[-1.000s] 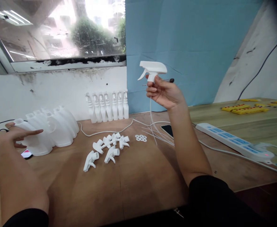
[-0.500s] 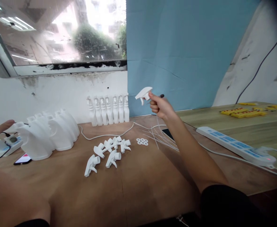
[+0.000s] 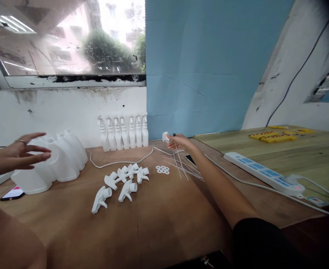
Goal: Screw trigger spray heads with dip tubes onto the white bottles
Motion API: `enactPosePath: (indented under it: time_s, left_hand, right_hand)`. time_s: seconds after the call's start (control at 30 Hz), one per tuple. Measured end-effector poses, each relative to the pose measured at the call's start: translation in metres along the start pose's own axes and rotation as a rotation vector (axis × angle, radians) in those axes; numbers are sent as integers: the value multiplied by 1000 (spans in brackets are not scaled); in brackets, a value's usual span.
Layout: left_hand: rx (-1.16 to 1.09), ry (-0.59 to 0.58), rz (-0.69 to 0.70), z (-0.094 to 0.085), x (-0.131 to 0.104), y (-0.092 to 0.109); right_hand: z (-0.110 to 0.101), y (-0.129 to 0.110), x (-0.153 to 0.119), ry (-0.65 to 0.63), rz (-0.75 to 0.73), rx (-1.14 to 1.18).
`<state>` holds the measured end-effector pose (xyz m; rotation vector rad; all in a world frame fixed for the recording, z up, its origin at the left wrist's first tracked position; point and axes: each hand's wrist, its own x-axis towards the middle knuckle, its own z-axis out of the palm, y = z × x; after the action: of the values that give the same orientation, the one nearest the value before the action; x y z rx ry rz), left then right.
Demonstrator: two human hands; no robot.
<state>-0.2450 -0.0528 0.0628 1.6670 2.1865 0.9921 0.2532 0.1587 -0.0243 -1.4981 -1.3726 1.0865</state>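
Note:
My right hand (image 3: pixel 180 142), a dark mark or small dark item at its fingers, grips a white trigger sprayer head (image 3: pixel 165 136) above the thin white dip tubes (image 3: pixel 191 172); the fingers partly cover the sprayer. My left hand (image 3: pixel 22 154), a ring on one finger, is held with fingers stretched out and apart in front of the white plastic bottles (image 3: pixel 59 160); whether it touches them I cannot tell. Between the hands lie several loose trigger sprayers (image 3: pixel 128 189) on the brown table (image 3: pixel 164 224), with white ring washers (image 3: pixel 162 170) grouped to their right.
Against the wall stands a row of bottles (image 3: pixel 124 134) with sprayers fitted. A white cable (image 3: pixel 108 163) crosses the table. At right are a power strip (image 3: pixel 262 173) and yellow pieces (image 3: pixel 278 138); phones lie at left (image 3: pixel 13 192) and behind my right arm (image 3: pixel 190 160).
My right hand has lowered with the sprayer and turned it. My left hand has come further into view over the bottles, fingers spread. The view has shifted slightly to the right.

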Motion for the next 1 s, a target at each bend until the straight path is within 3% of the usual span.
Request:
enactPosePath:
  time_s: [0.1, 0.23, 0.33, 0.43, 0.57, 0.63, 0.7, 0.8, 0.9, 1.0]
  left_hand:
    - [-3, -304, -46, 4, -3, 15]
    - [117, -442, -10, 3, 4, 26]
    - [165, -442, 58, 9, 5, 35]
    - [151, -332, 271, 25, 4, 51]
    - [-58, -155, 586, 73, 6, 86]
    - [-333, -185, 638, 106, 6, 105]
    - [-601, -243, 566, 139, 5, 119]
    - [-804, -397, 393, 176, 0, 129]
    - [-985, -591, 286, 191, -2, 128]
    - [-1126, -644, 218, 192, -1, 127]
  right_hand:
    - [-1, 6, 7, 95, -47, -120]
    - [-8, 7, 12, 223, -170, -221]
    - [-8, -1, 8, 226, -236, -219]
    - [1, -17, -9, 125, -301, -159]
    - [28, -43, -49, -15, -462, -117]
    - [43, -53, -73, -35, -671, -205]
    - [57, -59, -96, -31, -875, -330]
    - [72, -60, -119, -49, -1073, -506]
    - [79, -58, -128, -47, -1191, -659]
    - [81, -58, -131, -119, -1235, -650]
